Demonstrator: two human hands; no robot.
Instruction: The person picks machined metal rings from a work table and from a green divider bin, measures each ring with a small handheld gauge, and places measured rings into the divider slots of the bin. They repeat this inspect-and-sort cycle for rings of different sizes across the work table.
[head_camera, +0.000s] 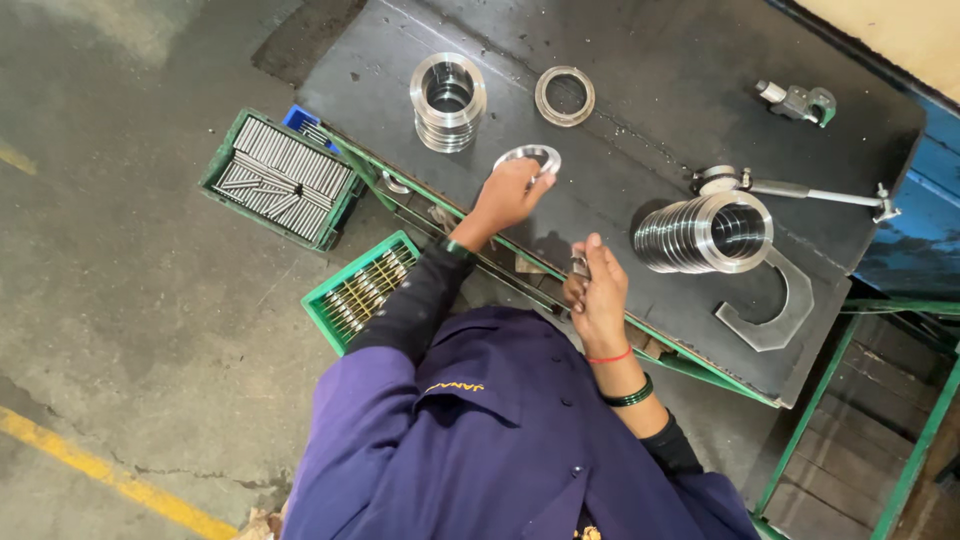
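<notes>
I see the left hand (508, 195) pinching a flat silver metal ring (529, 158) just over the dark steel worktable (640, 60), near a stack of shiny rings (447, 102) — the right hand (597, 295) closed around a small metal piece (580, 266), at the table edge.

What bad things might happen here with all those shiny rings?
The ring stack lying on its side might roll across the table. The flat ring pinched by the left hand could slip and clatter down. The small metal piece in the right hand sits over the table's edge, so it may drop.
</notes>
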